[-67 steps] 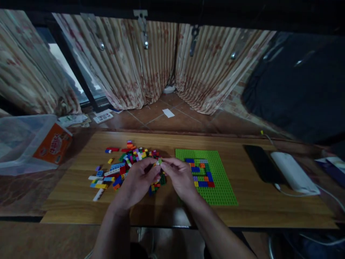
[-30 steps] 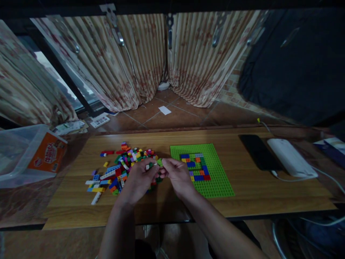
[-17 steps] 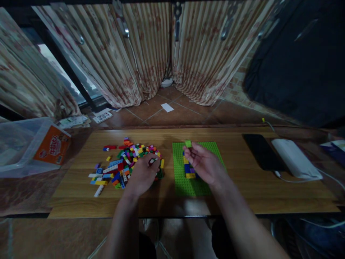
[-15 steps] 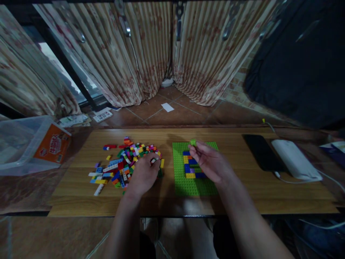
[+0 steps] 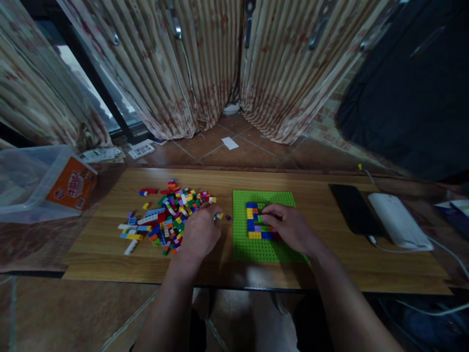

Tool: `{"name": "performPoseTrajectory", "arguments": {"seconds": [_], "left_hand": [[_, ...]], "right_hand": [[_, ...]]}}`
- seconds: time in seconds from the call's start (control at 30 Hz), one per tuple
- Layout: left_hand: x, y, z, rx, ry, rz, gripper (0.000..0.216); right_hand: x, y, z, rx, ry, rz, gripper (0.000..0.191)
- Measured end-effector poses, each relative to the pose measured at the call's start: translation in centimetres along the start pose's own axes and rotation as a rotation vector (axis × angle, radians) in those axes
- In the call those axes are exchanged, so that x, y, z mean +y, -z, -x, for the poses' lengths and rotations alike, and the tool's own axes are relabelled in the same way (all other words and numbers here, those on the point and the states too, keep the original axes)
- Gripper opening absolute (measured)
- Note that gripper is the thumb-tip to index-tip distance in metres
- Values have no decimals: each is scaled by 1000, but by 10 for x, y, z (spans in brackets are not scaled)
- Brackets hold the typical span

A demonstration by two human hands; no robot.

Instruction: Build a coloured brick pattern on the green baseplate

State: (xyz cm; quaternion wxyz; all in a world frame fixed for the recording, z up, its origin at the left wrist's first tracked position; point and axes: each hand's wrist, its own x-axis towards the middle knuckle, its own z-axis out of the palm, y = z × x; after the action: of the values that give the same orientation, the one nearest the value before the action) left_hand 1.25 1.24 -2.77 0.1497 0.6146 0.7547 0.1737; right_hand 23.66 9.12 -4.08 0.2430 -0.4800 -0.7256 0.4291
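My right hand (image 5: 289, 222) is over the green baseplate (image 5: 240, 249), thumb and fingers pinched on a small lime-green brick (image 5: 260, 218). That brick is low inside a ring of blue, yellow and orange bricks (image 5: 255, 235); whether it touches the plate I cannot tell. The ring's right side is partly hidden under my hand. My left hand (image 5: 202, 229) is closed at the right edge of the loose brick pile (image 5: 172, 215). Small yellow and white bits (image 5: 219, 216) show by its fingertips, too small to name. A dark purple brick (image 5: 229, 218) lies just right of them.
On the wooden table (image 5: 330, 269), a black phone (image 5: 353, 208) and a white power bank (image 5: 397, 220) with a cable lie at the right. A clear plastic tub (image 5: 32, 195) with an orange label stands at the left. Curtains (image 5: 205, 73) hang behind.
My right hand has lowered the lime-green brick from above the baseplate's far edge into the brick ring. My left hand stays at the pile's right edge, its fingers slightly shifted. The view has tilted slightly.
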Motion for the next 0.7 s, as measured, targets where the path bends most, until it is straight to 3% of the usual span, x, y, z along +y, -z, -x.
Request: {"name": "performPoseTrajectory", "arguments": {"seconds": [0.3,0.57,0.7], "left_hand": [[0,1,1,25,38,-70,26],[-1,0,3,119,75,-80,22],[1,0,3,123,70,-68,20]], "right_hand": [[2,-6,3,-59,65,99,17],[5,-14,7,72,71,129,17],[5,-17,6,68,35,180,18]]}}
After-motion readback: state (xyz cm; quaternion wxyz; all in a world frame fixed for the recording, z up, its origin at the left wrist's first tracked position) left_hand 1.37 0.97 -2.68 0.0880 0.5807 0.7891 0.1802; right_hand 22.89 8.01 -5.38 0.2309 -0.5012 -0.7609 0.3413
